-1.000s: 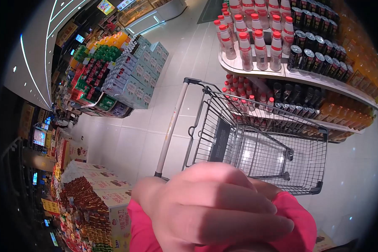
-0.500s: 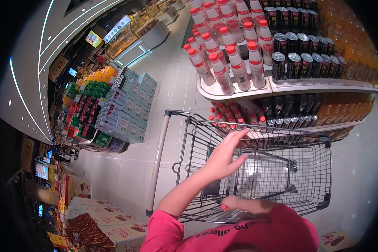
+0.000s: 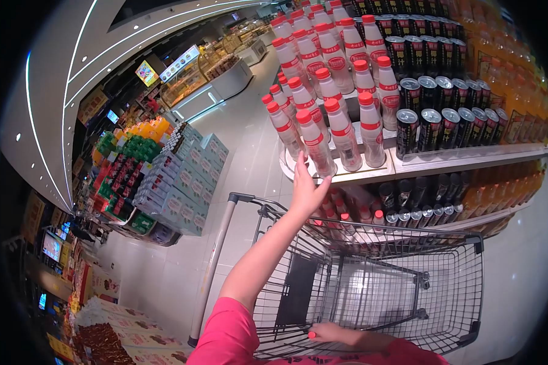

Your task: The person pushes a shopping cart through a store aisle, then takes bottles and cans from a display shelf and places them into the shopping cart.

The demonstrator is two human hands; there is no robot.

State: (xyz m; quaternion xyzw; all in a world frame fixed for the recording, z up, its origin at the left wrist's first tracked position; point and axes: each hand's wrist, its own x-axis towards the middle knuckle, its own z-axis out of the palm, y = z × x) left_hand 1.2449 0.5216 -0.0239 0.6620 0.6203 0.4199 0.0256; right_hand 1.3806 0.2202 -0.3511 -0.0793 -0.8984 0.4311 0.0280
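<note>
My left hand (image 3: 309, 193) reaches up to the front edge of the display shelf. Its fingers and thumb are apart, close to the base of a front bottle (image 3: 315, 146) with a red cap and a red-and-white label. Whether the fingertips touch it I cannot tell. Several matching bottles stand upright behind and beside it. My right hand (image 3: 332, 333) is low, over the near side of the shopping cart (image 3: 377, 228). Its fingers are curled, and a small round red tip (image 3: 312, 335) pokes out beside them; what it belongs to is hidden.
Rows of black cans (image 3: 429, 125) and orange drink bottles (image 3: 523, 128) fill the shelf (image 3: 420, 162) further right. The cart's handle (image 3: 216, 255) runs along its left end. A stack of drink cartons (image 3: 192, 188) stands left across the tiled floor, with boxes (image 3: 134, 328) at lower left.
My left hand has moved from above the cart up to the front bottles on the shelf. The view has tilted upward, so shelf and cart sit lower. My right hand stays by the cart.
</note>
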